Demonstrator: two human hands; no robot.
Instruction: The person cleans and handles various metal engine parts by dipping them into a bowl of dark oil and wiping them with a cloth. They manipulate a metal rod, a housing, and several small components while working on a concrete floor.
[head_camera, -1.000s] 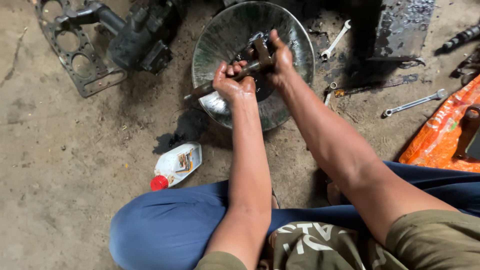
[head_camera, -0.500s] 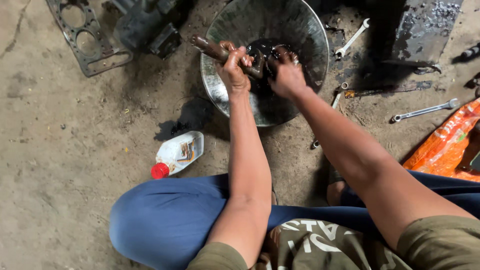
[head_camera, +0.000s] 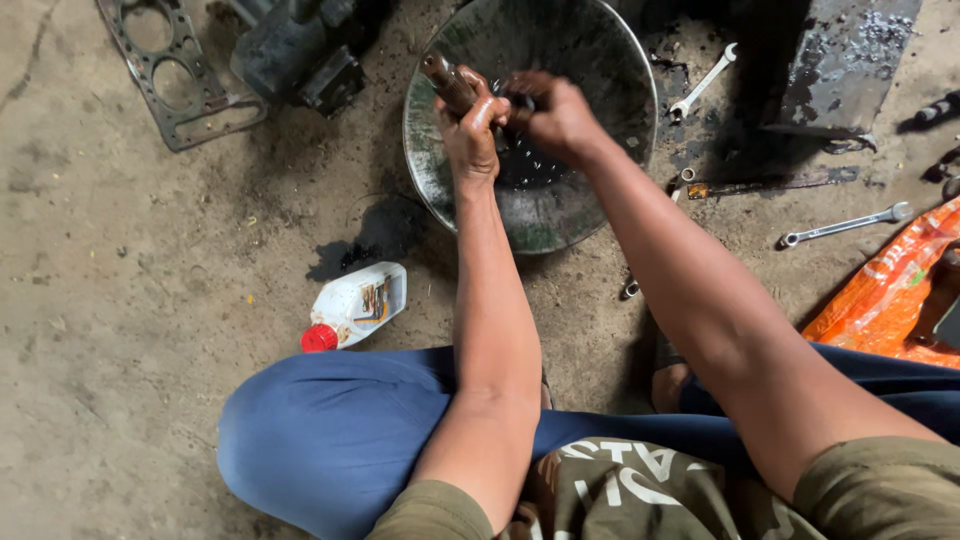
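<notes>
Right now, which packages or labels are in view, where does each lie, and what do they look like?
White plastic bottle: lying on its side on the floor left of the knee, red cap, orange-and-dark label on its face.
Orange plastic bag: crumpled at the right edge, white printing, dark object on it.
No signs or screens.

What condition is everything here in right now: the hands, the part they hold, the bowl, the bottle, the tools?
Left hand: closed around the shaft, oily.
Right hand: gripping the shaft's far end, over the bowl.
Metal shaft: lifted, tilted, greasy.
Metal bowl: upright on the floor, dark oil inside.
Plastic bottle: lying on its side, red cap on.
Spanners: lying loose on the floor.
Gasket: flat on the floor.
</notes>
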